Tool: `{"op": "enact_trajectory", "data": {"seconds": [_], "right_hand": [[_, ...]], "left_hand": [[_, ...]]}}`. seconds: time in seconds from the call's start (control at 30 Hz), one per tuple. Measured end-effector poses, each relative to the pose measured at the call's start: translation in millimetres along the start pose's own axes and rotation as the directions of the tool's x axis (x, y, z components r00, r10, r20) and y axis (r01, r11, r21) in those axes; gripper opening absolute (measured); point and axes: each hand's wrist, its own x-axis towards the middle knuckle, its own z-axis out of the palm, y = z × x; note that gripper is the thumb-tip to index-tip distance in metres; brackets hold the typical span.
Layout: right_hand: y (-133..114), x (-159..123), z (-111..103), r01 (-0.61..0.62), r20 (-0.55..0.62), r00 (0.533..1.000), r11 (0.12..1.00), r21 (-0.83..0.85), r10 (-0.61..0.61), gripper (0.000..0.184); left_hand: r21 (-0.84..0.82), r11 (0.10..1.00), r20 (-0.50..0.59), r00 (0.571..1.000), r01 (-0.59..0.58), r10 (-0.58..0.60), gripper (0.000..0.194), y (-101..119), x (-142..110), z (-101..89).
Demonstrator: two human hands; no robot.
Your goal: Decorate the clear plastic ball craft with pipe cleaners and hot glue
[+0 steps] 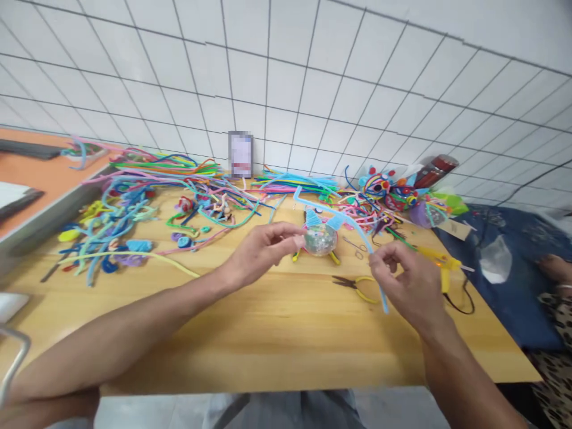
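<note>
A length of light blue pipe cleaner (363,233) is pinched in my right hand (404,283). It arches up and left over a clear ball and ends in a bent tip; its short tail hangs below my fingers. My left hand (272,244) has its thumb and forefinger drawn together at the left edge of the clear ball (320,240); whether they grip it or something small, I cannot make out. Two light blue ear-like triangles (316,218) show at the ball's upper edge. Yellow-handled pliers (367,291) lie beside my right hand, with small scissors (358,250) just behind them.
Loose pipe cleaners (295,182) line the wall, with a tangled heap (120,214) at left. A phone (241,155) stands against the tiles. At right are a yellow glue gun (442,265), its cord, colourful finished figures (379,186) and part of another person (556,310).
</note>
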Motion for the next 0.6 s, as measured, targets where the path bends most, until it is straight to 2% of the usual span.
{"op": "enact_trajectory", "data": {"seconds": [0.07, 0.13, 0.3, 0.47, 0.53, 0.6], "right_hand": [[-10.9, 0.6, 11.7, 0.084, 0.025, 0.996, 0.996, 0.041, -0.085, 0.017], [-17.3, -0.4, 23.4, 0.133, 0.047, 0.990, 0.988, 0.077, -0.137, 0.016], [-23.4, -7.3, 43.6, 0.184, 0.121, 0.971, 0.970, 0.161, -0.204, 0.016], [-25.3, -13.3, 52.5, 0.079, 0.199, 0.972, 0.970, 0.228, -0.126, 0.014], [-26.0, -15.0, 54.6, -0.014, 0.273, 0.960, 0.962, 0.274, -0.064, 0.015], [-26.7, -16.1, 56.9, -0.132, 0.373, 0.928, 0.936, 0.327, 0.001, 0.013]], "left_hand": [[-0.170, 0.985, -0.009, 1.000, 0.011, -0.012, 0.050, -1.5, 3.1, 11.1], [-0.286, 0.958, -0.046, 0.999, -0.010, -0.004, 0.050, -6.2, 7.0, 17.0], [-0.384, 0.920, -0.120, 0.992, -0.071, 0.026, 0.044, -16.0, 9.4, 17.6], [-0.335, 0.941, -0.058, 0.998, -0.033, 0.014, 0.045, -26.9, 7.0, 14.3], [-0.312, 0.950, -0.058, 0.998, -0.018, 0.000, 0.047, -31.9, 6.4, 14.9], [-0.317, 0.948, -0.067, 0.998, -0.007, -0.015, 0.048, -35.6, 5.2, 17.0]]}}
